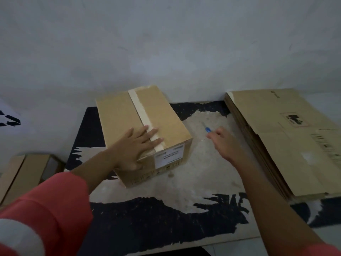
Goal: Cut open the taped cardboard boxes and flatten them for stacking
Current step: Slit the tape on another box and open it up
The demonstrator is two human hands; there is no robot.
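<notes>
Head view: sealed cardboard box (125, 115) on a worn black-and-pale mat (193, 172), towards the mat's far left, back corner close to the white wall (166, 52). Closed on top, with a pale tape strip (138, 106) running along the centre seam from the far edge to the near edge and over it. White shipping label (168, 158) on the near side face, print too small to read.

Left hand (136, 146) laid flat on the near part of the box top, fingers straight and spread, two of them lying across the tape; pressing, not gripping. Coral-red sleeve (46, 209) pushed up the left forearm.

Right hand (224, 143) stretched out low over the mat, just right of the box and apart from it, fingers curled loosely. Blue-handled tool (207, 129) right at the fingertips, a thin pale shaft pointing away towards the wall. Cannot tell whether pinched between the fingers or only touched; contact hidden by the knuckles.

Stack of flattened cardboard boxes (276, 145) along the right side of the mat, top sheet printed with a dark symbol and small labels. Another brown box (24, 172) at the left, beside the mat, partly cut off by the frame.
</notes>
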